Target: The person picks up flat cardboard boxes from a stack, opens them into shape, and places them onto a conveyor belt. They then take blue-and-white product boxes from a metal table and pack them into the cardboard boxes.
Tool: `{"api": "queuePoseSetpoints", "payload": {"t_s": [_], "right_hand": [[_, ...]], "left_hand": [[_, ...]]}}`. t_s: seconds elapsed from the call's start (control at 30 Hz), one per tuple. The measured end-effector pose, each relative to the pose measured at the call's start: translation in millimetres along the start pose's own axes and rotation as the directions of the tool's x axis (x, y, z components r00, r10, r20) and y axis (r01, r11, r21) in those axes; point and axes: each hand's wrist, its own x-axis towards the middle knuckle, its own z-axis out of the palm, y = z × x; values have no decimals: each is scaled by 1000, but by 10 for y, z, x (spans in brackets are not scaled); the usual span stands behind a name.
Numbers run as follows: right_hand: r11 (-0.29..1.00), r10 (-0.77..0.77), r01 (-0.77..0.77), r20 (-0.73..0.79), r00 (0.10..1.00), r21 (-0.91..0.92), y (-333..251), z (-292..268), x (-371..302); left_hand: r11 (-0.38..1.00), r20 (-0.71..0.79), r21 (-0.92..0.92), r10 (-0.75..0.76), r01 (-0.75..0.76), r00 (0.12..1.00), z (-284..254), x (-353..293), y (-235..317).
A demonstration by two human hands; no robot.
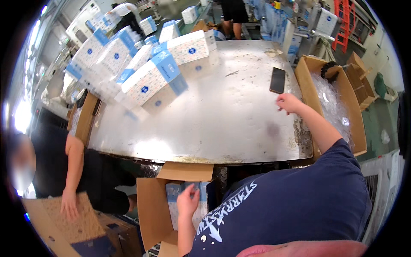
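Note:
My left hand (187, 200) is over an open cardboard box (153, 210) at the table's near edge. Its fingers are loosely bent and apart, with nothing seen in them. Inside the box, blue-and-white packs (203, 201) stand side by side, partly hidden by that hand. My right hand (289, 104) hovers at the right side of the metal table (214, 124), its fingers a little curled and apart. Just beyond it lies a dark phone (277, 80). Whether the right fingertips touch the table I cannot tell.
Several blue-and-white packs (152, 79) are heaped at the table's far left. A carton of clear plastic bags (332, 100) stands at the right. Left of me, a co-worker's hand (69, 205) rests on another carton (55, 229). A red ladder (342, 25) is farther back.

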Motion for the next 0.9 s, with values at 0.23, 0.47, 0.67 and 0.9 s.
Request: {"api": "queuePoseSetpoints", "payload": {"t_s": [0.23, 0.47, 0.67, 0.9], "right_hand": [[786, -410, -167, 705, 579, 595, -2008, 1917, -827], [870, -463, 73, 757, 461, 488, -2148, 2203, -1319], [881, -458, 184, 689, 562, 435, -2043, 2276, -1358], [869, -494, 322, 710, 503, 376, -2160, 2405, -1280]], "left_hand": [[573, -337, 465, 819, -675, 464, -370, 229, 1049], [871, -364, -142, 397, -471, 843, -156, -344, 20], [848, -210, -471, -376, 243, 903, 613, -549, -1897], [732, -57, -468, -584, 495, 810, 915, -496, -2619]]}}
